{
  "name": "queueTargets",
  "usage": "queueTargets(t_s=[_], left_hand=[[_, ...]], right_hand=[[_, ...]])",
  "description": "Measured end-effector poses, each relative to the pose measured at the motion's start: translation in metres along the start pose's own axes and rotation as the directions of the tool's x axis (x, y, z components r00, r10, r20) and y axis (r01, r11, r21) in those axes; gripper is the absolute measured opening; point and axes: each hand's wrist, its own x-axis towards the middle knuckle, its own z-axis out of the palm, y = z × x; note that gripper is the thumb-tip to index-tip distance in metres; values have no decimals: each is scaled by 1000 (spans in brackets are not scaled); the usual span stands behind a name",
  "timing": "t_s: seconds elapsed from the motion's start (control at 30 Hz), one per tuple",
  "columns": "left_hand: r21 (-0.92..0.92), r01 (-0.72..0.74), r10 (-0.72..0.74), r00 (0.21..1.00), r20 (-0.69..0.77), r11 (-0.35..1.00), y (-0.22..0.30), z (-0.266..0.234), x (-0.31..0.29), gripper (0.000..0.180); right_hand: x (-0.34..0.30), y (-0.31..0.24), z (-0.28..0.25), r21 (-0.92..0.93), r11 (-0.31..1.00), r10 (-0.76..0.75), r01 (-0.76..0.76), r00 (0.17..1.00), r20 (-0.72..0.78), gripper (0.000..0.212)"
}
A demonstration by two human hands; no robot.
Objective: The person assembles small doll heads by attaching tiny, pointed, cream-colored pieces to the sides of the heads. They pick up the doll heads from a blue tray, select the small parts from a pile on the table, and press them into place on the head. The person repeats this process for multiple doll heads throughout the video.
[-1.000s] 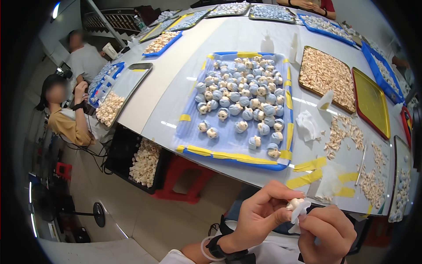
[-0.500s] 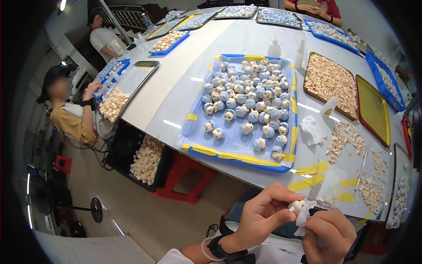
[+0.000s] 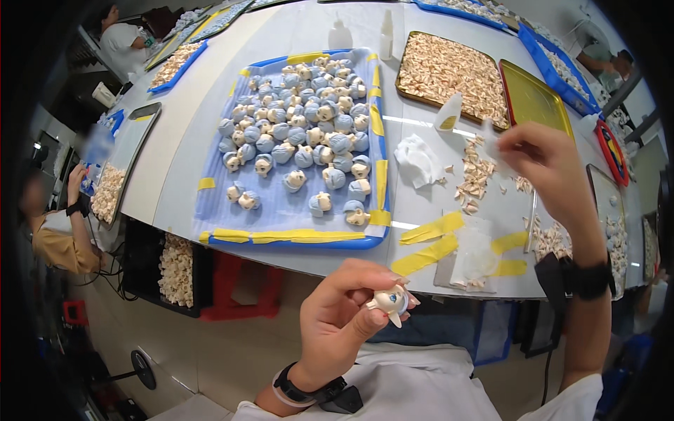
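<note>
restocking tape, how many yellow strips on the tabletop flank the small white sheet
4: upper-left strip, lower-left strip, upper-right strip, lower-right strip, beside the white sheet. Some may be hidden.

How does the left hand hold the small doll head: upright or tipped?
Tipped sideways: in the left hand, the doll head has its neck stub toward the picture's left and its blue edge rightward.

Open lane left of the blue tray (image 3: 368, 242), clutter to its right

The bare table (image 3: 179, 179) there leaves passage from near to far. Inside, doll heads (image 3: 283, 152) crowd the far part; gaps open nearer. On the right, crumpled tissue (image 3: 418, 160), a pointed white bottle (image 3: 450, 111) and scattered pieces (image 3: 472, 184) hinder a low path. A slim bottle (image 3: 386, 35) stands beyond the far right corner.
</note>
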Motion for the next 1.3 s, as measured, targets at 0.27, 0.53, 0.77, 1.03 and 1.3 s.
queueTargets(t_s=[0.27,0.53,0.77,1.03,1.3], left_hand=[[30,12,-12,1000,-17,999,-3,-5,5,33],[10,27,-27,1000,4,1000,-3,-2,9,35],[3,43,-43,999,-4,999,-2,-2,7,37],[-4,63,-63,998,-3,998,1,1,5,38],[-58,61,-64,997,-47,996,3,6,3,41]], right_hand=[[32,12,33,-60,997,57,-45,976,211,6],[43,15,40,-201,961,-151,187,972,181,17],[41,7,42,-281,949,-63,142,961,271,33],[39,20,39,-204,960,-156,192,971,179,25],[-21,-51,-2,-149,949,-250,279,950,187,24]])
